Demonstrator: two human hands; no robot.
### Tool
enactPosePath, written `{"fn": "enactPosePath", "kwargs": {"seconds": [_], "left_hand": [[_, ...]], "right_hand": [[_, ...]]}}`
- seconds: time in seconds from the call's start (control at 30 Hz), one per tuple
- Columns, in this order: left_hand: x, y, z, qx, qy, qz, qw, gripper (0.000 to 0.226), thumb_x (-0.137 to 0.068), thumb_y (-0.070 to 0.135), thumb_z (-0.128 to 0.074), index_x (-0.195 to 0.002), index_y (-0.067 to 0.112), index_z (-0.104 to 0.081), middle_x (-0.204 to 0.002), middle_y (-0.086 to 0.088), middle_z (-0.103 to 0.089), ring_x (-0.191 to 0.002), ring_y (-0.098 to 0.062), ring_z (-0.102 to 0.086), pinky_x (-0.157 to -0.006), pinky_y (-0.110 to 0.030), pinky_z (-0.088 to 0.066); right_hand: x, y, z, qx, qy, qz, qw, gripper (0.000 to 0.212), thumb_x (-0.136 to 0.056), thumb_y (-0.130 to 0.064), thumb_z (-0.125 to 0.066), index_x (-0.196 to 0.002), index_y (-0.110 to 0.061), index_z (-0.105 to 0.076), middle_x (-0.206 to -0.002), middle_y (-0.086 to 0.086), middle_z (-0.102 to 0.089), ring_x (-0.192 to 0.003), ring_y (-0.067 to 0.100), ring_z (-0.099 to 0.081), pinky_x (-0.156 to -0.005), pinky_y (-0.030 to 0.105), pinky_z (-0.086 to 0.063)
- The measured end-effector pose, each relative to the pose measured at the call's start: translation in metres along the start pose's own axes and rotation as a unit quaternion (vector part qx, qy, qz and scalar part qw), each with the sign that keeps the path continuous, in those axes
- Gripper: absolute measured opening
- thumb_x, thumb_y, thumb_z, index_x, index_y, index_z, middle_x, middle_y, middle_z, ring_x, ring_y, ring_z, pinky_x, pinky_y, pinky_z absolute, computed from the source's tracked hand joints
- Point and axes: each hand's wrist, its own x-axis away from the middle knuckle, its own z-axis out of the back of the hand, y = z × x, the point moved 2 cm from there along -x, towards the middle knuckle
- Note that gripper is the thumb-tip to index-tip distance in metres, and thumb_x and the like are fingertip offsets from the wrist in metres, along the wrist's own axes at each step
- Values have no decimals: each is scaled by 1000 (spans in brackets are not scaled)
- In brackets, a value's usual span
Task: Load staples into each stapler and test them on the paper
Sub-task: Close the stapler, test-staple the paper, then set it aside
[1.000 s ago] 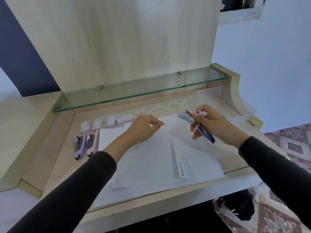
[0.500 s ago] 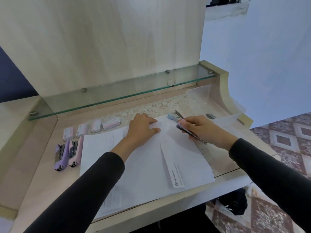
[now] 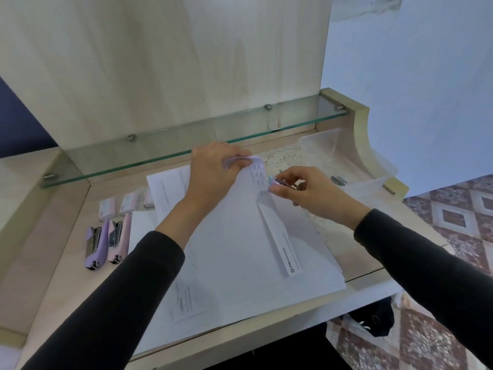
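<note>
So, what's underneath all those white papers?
A lace mat peeks out beyond the papers on the wooden desk, and a small box is half tucked under their left edge. Anything else is covered.

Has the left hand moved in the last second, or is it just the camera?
Yes. The left hand has moved back toward the glass shelf, whose front edge it now overlaps, and it pinches the paper's lifted far corner.

A glass shelf (image 3: 186,149) spans a pale wooden desk (image 3: 53,244), a tall wood back panel (image 3: 160,62) behind it, a white wall (image 3: 426,89) right of it, patterned floor tiles (image 3: 458,214) below that.
</note>
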Motion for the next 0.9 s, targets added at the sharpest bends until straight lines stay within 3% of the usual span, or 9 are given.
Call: {"fn": "enactPosePath", "kwargs": {"seconds": [0.07, 0.17, 0.23, 0.37, 0.5, 0.67, 0.8, 0.9], "left_hand": [[-2, 0, 5, -2, 14, -12, 1000, 24, -77, 30, -58, -79, 12, -75, -78, -2, -72, -73, -16, -60, -70, -51, -48], [0, 3, 7, -35, 19, -47, 998, 20, -77, 30, -60, -77, 15, -74, -75, 1, -72, -74, -10, -55, -76, -29, -33], [2, 6, 9, -39, 25, -59, 997, 20, -77, 30, -60, -77, 14, -74, -75, 1, -71, -76, -8, -52, -77, -24, -27], [3, 8, 15, -13, 43, -54, 998, 18, -76, 28, -62, -77, 14, -74, -74, 0, -71, -76, -7, -53, -77, -24, -28], [1, 14, 21, 1, 50, -49, 998, 20, -77, 29, -61, -78, 14, -74, -73, 0, -70, -76, -8, -53, -76, -26, -30], [0, 17, 22, -17, 55, -62, 996, 20, -78, 27, -59, -78, 14, -74, -75, 1, -71, -78, -8, -52, -78, -25, -29], [4, 12, 25, -19, 73, -45, 996, 22, -79, 31, -59, -79, 15, -74, -76, 0, -71, -77, -7, -52, -78, -24, -29], [7, 13, 24, -26, 74, -41, 996, 22, -78, 32, -60, -78, 15, -74, -76, 1, -71, -77, -7, -52, -77, -24, -29]], "right_hand": [[1, -4, -2, 4, -22, 3, 1000, 27, -79, -39, -64, -93, -16, -66, -86, -5, -63, -54, -2, -52, -61, 18, -43], [4, -7, -7, 24, -52, 8, 998, 28, -77, -41, -66, -91, -16, -67, -86, -4, -64, -49, -3, -50, -56, 15, -39], [5, -10, -7, 37, -48, 9, 998, 29, -75, -41, -67, -90, -16, -68, -83, -5, -64, -50, 1, -48, -55, 17, -37], [5, -19, 5, 11, 8, 21, 1000, 24, -78, -36, -66, -89, -14, -69, -72, -5, -61, -51, 7, -45, -51, 13, -38], [3, -24, 12, -15, 9, 17, 1000, 25, -78, -33, -66, -91, -12, -69, -70, -8, -59, -42, 1, -45, -42, 7, -34], [5, -24, 0, 18, -33, 16, 999, 26, -77, -37, -67, -92, -16, -67, -80, -6, -62, -59, 10, -50, -61, 22, -43], [9, -23, -4, 35, -50, 24, 998, 20, -77, -38, -66, -89, -21, -66, -83, -8, -63, -54, -2, -53, -56, 13, -41], [11, -26, -4, -13, -40, 18, 999, 20, -80, -34, -64, -90, -18, -67, -79, -10, -63, -52, 5, -54, -54, 15, -45]]}}
